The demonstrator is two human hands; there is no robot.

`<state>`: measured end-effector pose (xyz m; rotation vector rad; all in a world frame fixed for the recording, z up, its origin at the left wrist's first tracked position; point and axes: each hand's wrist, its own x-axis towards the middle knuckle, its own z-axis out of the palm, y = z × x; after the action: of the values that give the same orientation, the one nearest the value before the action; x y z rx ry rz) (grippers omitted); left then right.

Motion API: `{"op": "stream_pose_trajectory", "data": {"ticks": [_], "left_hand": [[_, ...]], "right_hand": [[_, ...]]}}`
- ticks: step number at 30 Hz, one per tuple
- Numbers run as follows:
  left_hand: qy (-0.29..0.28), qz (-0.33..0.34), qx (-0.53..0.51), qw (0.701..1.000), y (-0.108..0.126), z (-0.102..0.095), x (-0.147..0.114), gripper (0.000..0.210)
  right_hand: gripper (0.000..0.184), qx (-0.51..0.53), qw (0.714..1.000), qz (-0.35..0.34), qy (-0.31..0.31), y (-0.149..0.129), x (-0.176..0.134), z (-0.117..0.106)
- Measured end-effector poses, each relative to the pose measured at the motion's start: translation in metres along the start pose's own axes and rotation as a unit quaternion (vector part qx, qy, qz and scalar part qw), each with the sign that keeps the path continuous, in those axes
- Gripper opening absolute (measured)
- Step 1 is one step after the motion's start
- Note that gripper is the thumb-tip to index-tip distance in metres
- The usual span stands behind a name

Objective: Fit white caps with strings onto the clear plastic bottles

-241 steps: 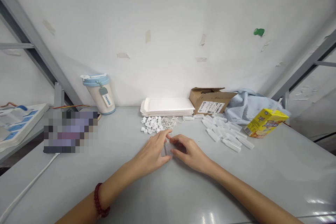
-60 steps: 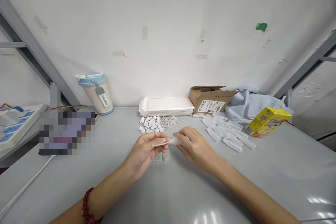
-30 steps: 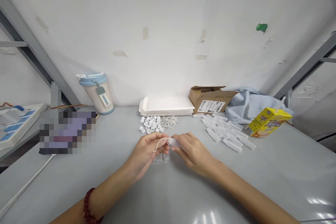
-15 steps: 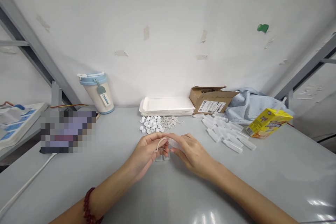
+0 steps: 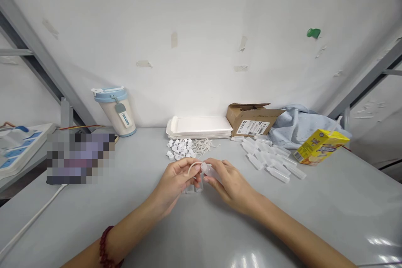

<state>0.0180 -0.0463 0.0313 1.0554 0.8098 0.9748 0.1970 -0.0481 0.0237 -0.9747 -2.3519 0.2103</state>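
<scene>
My left hand [image 5: 176, 182] is closed, pinching a short white cord [image 5: 191, 167] that arches up over the fingertips. In my right hand [image 5: 234, 182] a small translucent plastic bottle [image 5: 210, 171] is gripped between thumb and fingers, its neck turned toward the cord. The cord's far end lies close to the bottle's neck; I cannot tell whether it is inside. Beneath the left fingers, more clear bottles [image 5: 199, 187] rest on the table, partly hidden. Just beyond the hands lie a pile of white caps [image 5: 181, 148] and a heap of white cords [image 5: 202, 146].
Loose bottles [image 5: 266, 157] spread to the right, near a yellow drink carton [image 5: 322, 146] and blue cloth [image 5: 295, 123]. A stack of white trays [image 5: 201, 126] and a cardboard box [image 5: 254, 121] stand behind. Leftward are a tumbler [image 5: 116, 111], phone [image 5: 81, 159] and power strip [image 5: 21, 146].
The bottle in my right hand has tilted so its neck now shows between the hands. The cord has shifted slightly, its arch now reaching toward the bottle's neck.
</scene>
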Motion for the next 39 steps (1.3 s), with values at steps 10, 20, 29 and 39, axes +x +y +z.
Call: {"op": "stream_pose_trajectory", "data": {"ticks": [10, 20, 29, 39], "left_hand": [[0.049, 0.006, 0.088, 0.995, 0.003, 0.002, 0.000, 0.016], [0.018, 0.117, 0.249, 0.961, 0.002, 0.003, -0.004, 0.020], [0.052, 0.299, 0.457, 0.836, -0.009, 0.004, -0.007, 0.042], [0.040, 0.387, 0.531, 0.752, -0.017, 0.003, -0.005, 0.050]], "right_hand": [[0.027, 0.008, 1.000, 0.013, -0.019, -0.002, 0.000, 0.000], [0.029, 0.211, 0.961, 0.168, -0.067, -0.008, 0.001, -0.006], [0.025, 0.520, 0.821, 0.229, -0.057, -0.013, 0.005, -0.010], [0.030, 0.658, 0.715, 0.225, -0.070, -0.011, 0.006, -0.003]]}}
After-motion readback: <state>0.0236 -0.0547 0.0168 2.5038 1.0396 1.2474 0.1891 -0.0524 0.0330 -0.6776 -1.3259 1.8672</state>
